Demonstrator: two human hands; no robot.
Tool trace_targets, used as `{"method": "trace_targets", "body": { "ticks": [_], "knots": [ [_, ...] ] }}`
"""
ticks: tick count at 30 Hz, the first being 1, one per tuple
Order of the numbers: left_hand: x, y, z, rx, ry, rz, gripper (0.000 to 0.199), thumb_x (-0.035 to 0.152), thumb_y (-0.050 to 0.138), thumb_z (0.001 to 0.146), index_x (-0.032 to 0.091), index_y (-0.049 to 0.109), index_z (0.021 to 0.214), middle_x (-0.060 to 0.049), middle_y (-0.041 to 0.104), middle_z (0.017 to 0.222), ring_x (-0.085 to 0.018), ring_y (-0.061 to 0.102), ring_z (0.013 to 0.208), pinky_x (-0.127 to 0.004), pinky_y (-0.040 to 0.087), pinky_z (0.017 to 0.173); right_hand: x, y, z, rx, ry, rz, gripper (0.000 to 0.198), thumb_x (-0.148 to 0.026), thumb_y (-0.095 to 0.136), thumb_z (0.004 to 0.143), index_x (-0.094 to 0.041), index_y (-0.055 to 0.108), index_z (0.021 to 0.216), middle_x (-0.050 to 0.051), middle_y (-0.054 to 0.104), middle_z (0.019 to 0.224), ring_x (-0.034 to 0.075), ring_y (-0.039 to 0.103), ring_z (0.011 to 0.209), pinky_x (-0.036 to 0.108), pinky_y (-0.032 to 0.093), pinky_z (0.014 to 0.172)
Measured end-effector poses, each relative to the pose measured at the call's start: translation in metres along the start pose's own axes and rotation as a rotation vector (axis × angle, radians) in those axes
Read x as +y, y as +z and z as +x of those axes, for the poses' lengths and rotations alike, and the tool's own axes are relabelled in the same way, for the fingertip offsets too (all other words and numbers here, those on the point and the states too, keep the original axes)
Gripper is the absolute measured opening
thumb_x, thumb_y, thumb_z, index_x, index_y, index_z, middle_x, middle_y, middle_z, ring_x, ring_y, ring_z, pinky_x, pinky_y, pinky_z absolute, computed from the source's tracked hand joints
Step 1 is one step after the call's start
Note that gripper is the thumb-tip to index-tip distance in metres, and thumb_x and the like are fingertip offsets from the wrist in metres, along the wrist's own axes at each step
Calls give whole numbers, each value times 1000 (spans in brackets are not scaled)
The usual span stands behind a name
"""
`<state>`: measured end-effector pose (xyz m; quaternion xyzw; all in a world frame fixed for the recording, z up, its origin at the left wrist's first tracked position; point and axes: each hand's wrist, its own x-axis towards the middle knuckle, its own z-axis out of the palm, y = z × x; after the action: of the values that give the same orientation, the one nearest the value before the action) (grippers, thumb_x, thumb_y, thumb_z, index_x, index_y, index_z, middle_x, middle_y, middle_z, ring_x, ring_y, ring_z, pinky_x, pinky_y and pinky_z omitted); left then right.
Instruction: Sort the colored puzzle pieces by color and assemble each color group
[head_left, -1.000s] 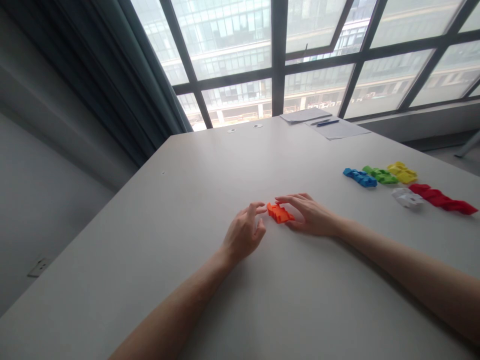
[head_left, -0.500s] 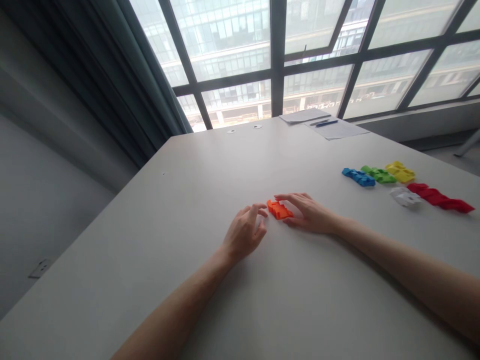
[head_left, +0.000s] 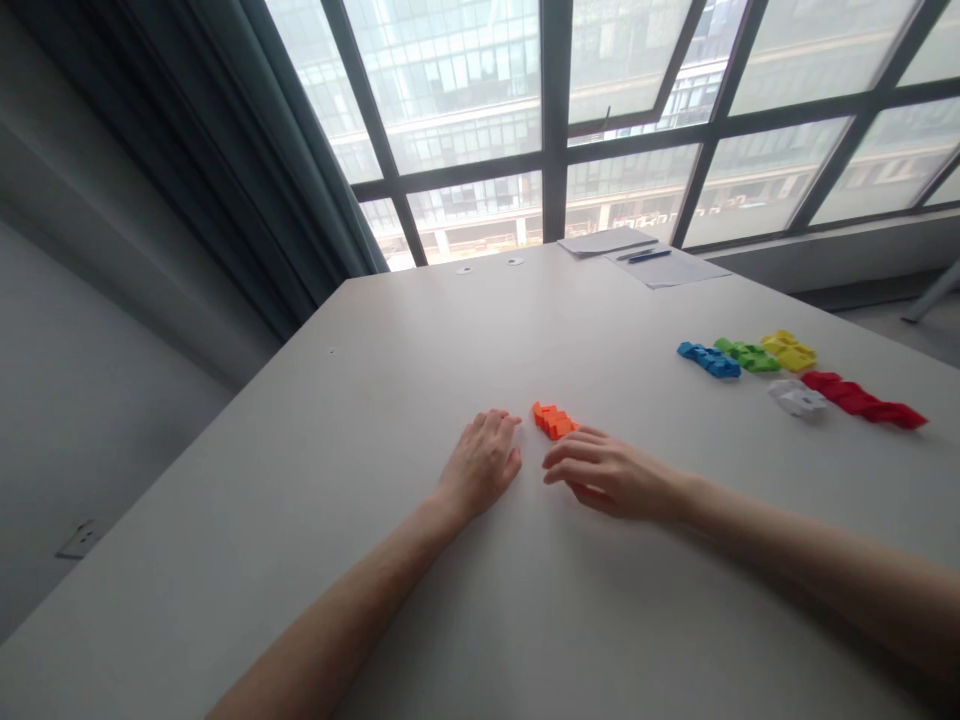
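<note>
An orange zigzag plastic piece (head_left: 553, 421) lies on the white table (head_left: 420, 370) between and just beyond my hands. To its left, my left hand (head_left: 482, 458) rests palm down with nothing in it, its fingers stretched out and a small gap from the piece. Nearer to me, my right hand (head_left: 607, 472) hovers low over the table, holding nothing, with its fingers apart and slightly bent. The back of this hand overlaps the piece's right end in view; whether they touch I cannot tell.
On the right lie similar blue (head_left: 709, 359), green (head_left: 748, 355), yellow (head_left: 789, 350), white (head_left: 798, 398) and red pieces (head_left: 862, 399). Paper sheets (head_left: 667, 268) with pens (head_left: 643, 256) lie at the far edge by the window. A dark curtain (head_left: 300, 180) hangs at left.
My right hand has let go of the orange piece and drawn back toward me. My left hand has flattened and shifted slightly left. The orange piece stays on the table.
</note>
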<state>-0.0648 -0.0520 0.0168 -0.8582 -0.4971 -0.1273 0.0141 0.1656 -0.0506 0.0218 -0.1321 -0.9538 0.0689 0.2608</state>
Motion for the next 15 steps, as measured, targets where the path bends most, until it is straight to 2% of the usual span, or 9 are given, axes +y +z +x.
{"method": "trace_targets", "body": {
  "ticks": [3, 7, 10, 15],
  "knots": [
    [2, 0, -4, -57, -4, 16, 34, 17, 46, 91, 14, 49, 125, -14, 53, 132, -27, 49, 123, -44, 42, 105, -14, 5, 0, -107, -49, 9, 26, -14, 48, 90, -18, 61, 113, 10, 68, 112, 19, 59, 104, 35, 46, 94],
    [2, -3, -19, -103, -14, -32, 44, 23, 45, 93, 12, 40, 136, -17, 45, 144, -27, 41, 135, -46, 37, 111, -15, 6, 0, -44, 65, 59, 28, -16, 50, 91, -18, 59, 117, 11, 66, 117, 19, 58, 111, 35, 46, 99],
    [0, -4, -29, -99, -14, -76, 46, 24, 45, 94, 12, 41, 137, -16, 42, 147, -27, 37, 139, -45, 34, 114, -12, 6, 1, -63, 65, 87, 31, -15, 50, 90, -18, 59, 120, 11, 66, 120, 20, 57, 115, 37, 45, 101],
    [-4, -5, -33, -48, 3, -133, 42, 22, 47, 92, 15, 47, 133, -13, 47, 144, -25, 41, 136, -43, 37, 113, -12, 6, 2, -88, 56, 123, 31, -14, 49, 91, -18, 61, 119, 11, 67, 120, 20, 57, 118, 37, 44, 104]
  ]
}}
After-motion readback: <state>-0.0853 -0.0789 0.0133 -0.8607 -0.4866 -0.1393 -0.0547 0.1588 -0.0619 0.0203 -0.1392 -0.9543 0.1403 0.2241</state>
